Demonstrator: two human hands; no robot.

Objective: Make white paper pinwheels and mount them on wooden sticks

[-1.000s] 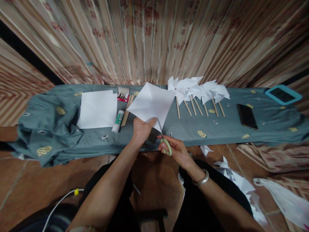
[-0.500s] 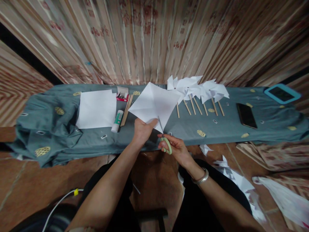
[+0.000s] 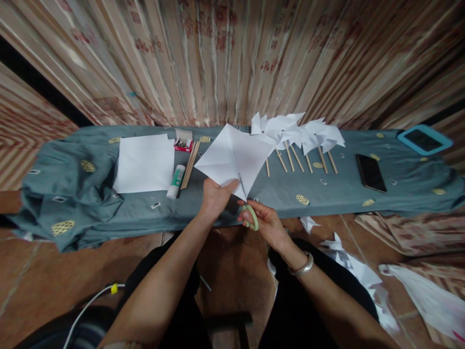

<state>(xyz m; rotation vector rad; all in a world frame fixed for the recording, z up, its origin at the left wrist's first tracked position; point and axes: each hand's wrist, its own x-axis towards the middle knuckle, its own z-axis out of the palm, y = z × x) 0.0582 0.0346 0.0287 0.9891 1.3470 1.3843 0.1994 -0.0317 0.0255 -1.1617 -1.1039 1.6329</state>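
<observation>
My left hand pinches the near corner of a creased white paper square, holding it up over the table edge. My right hand grips green-handled scissors, whose blades reach up into the paper's near corner beside my left thumb. Both hands are over the front edge of the long table with a teal cloth.
On the cloth lie a white sheet, a glue stick, wooden sticks, a small red box, several paper pinwheels on sticks, a black phone and a blue-framed tablet. Paper scraps litter the floor at right.
The paper square has shifted slightly up and right. The scissors have moved a little further into its near corner. Both hands stay in nearly the same place.
</observation>
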